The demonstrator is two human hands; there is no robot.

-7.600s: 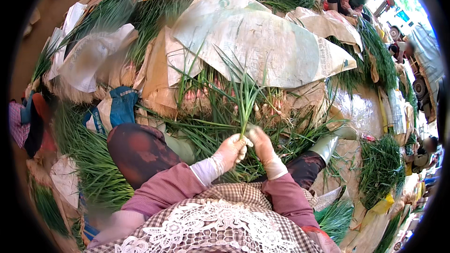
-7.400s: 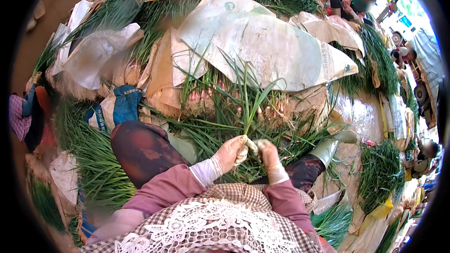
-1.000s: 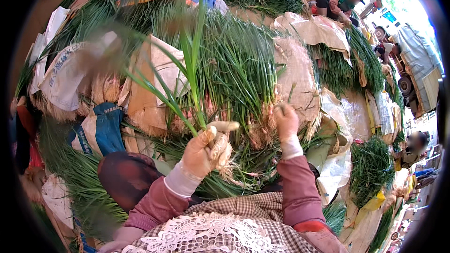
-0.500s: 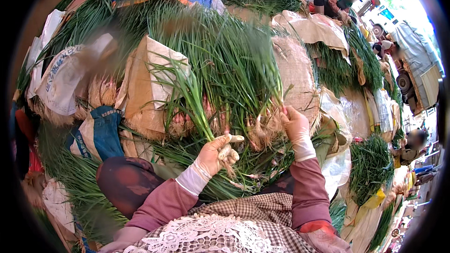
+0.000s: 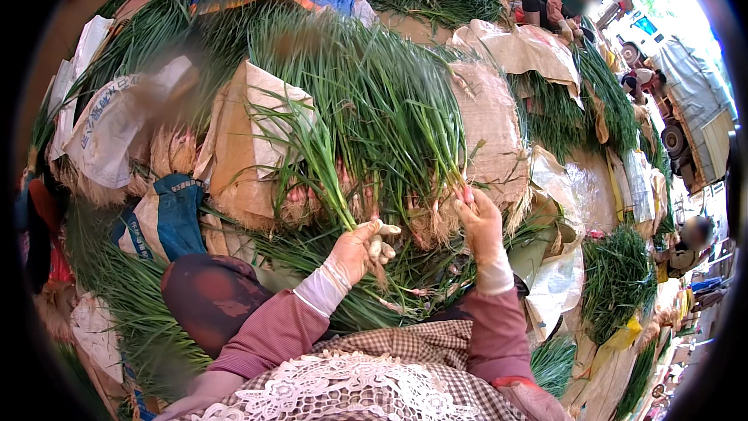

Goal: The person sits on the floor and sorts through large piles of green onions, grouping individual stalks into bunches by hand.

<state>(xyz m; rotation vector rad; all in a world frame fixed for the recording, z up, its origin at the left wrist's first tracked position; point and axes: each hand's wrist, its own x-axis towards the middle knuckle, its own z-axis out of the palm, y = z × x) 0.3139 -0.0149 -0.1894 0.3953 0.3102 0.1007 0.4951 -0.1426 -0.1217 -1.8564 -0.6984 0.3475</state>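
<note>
My left hand (image 5: 357, 251), in a thin pale glove, is closed around the lower stems of a few scallions (image 5: 328, 175), their green leaves pointing up and away from me. Roots dangle below its fingers. To its right, my right hand (image 5: 478, 226) pinches a scallion (image 5: 450, 157) by its pinkish bulb end. That scallion's leaves overlap the large scallion pile (image 5: 366, 101), so where they end is hidden. Stringy roots and reddish bulbs (image 5: 425, 218) line the pile's near edge, between and just beyond my hands.
Loose scallions (image 5: 389, 296) lie in front of my lap. A tan sack (image 5: 491, 121) is right of the pile; a folded paper sack (image 5: 249, 140) and a blue-and-white bag (image 5: 167, 218) are left. Another person (image 5: 557, 4) works at the far right, near a parked truck (image 5: 689, 93).
My right hand has shifted left and a little nearer to me, with the scallion still pinched. My left hand has barely moved.
</note>
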